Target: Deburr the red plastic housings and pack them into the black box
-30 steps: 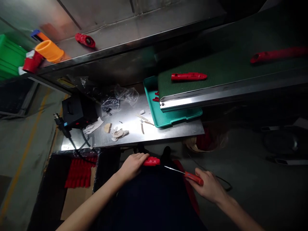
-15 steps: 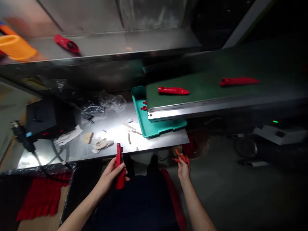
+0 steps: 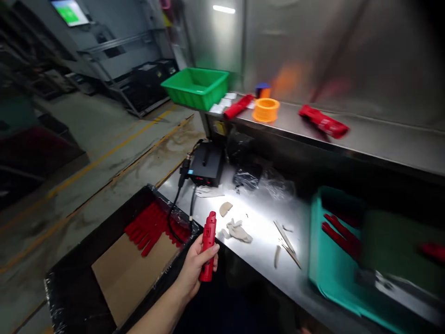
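My left hand is closed around a long red plastic housing, held upright with small openings along its upper part. It is over the gap between the metal bench and a black-lined box. Inside that box, several similar red parts lie side by side, next to a brown cardboard sheet. My right hand cannot be made out; only a small blurred patch shows at the bottom edge. On the bench near my left hand lie a crumpled pale glove and a tan pad.
A black device with a cable stands on the bench's left end. Thin tools lie mid-bench. At right, a teal tray holds red parts beside a green belt. The shelf bears a green bin, an orange ring and red housings.
My view has swung left, bringing the box and floor further in. The red housing stays in my left hand, now nearer the box. My right hand, earlier holding orange-handled pliers, has left the picture.
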